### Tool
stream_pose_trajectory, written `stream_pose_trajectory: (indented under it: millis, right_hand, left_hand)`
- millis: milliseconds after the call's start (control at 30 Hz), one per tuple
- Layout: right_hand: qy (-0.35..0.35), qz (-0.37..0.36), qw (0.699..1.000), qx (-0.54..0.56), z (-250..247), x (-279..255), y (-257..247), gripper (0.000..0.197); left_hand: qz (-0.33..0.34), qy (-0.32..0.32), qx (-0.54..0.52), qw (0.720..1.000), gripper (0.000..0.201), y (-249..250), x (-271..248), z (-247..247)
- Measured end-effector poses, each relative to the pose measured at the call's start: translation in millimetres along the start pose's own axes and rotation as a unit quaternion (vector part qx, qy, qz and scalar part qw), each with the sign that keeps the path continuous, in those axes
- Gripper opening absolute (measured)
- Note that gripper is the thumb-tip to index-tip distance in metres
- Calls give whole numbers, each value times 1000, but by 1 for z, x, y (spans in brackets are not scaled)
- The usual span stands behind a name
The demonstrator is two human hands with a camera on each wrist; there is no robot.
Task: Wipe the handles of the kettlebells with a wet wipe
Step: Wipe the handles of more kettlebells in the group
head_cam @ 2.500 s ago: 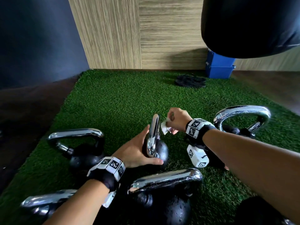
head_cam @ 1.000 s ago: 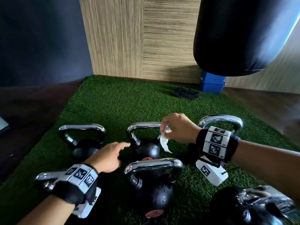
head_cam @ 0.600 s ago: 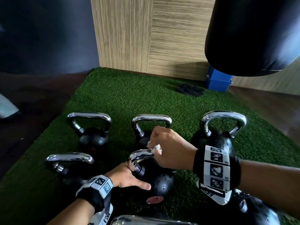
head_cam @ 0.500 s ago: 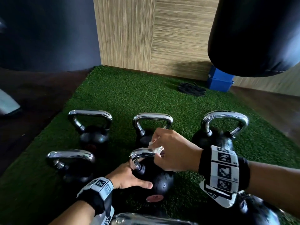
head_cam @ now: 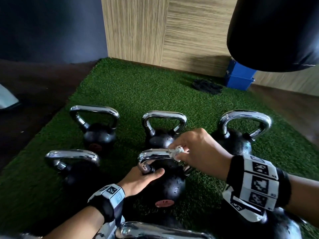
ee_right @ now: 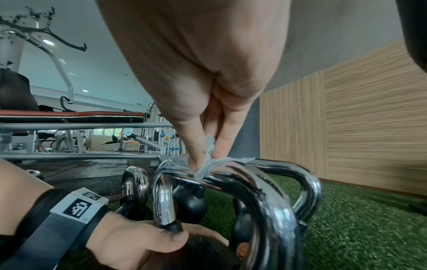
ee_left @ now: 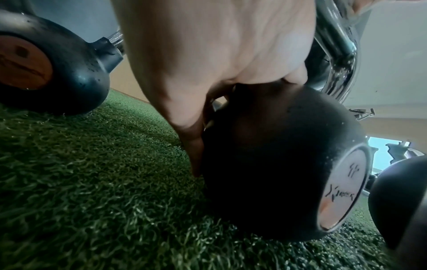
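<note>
Several black kettlebells with chrome handles stand on green turf. My left hand grips the front middle kettlebell at the foot of its handle's left leg, thumb across the ball. In the left wrist view the left hand lies against the kettlebell. My right hand pinches a crumpled white wet wipe and presses it on top of the chrome handle. The right wrist view shows the wet wipe pinched between thumb and fingers on the handle.
Three kettlebells stand behind: back left, back middle, back right. Others crowd the front left, bottom edge and bottom right. A black punching bag hangs upper right. A blue box and coiled rope lie by the wall.
My right hand left the back middle kettlebell's handle and brought the wipe onto the front middle one. My left hand took hold of that kettlebell. The wipe has slid slightly right along the handle.
</note>
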State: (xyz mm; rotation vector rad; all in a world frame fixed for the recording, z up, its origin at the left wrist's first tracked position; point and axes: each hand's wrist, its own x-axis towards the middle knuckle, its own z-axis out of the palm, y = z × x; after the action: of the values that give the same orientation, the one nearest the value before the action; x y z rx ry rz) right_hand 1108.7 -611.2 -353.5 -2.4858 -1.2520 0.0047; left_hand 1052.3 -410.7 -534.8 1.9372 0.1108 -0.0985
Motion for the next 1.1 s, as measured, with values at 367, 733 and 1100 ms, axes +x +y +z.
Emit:
stream_pose_trajectory:
  millis: [367, 733, 1100]
  right_hand:
    - [-1, 128, 991, -32, -2, -16, 6, 28]
    - [72, 237, 961, 122, 0, -26, 35, 34]
    - [70, 403, 868, 281, 25, -37, 52, 36]
  left_hand:
    - [-12, -41, -11, 999, 76, -4, 12, -10]
    - [6, -42, -33, 999, 80, -3, 10, -6]
    - [-13, -44, -58, 997, 38, 8, 4, -5]
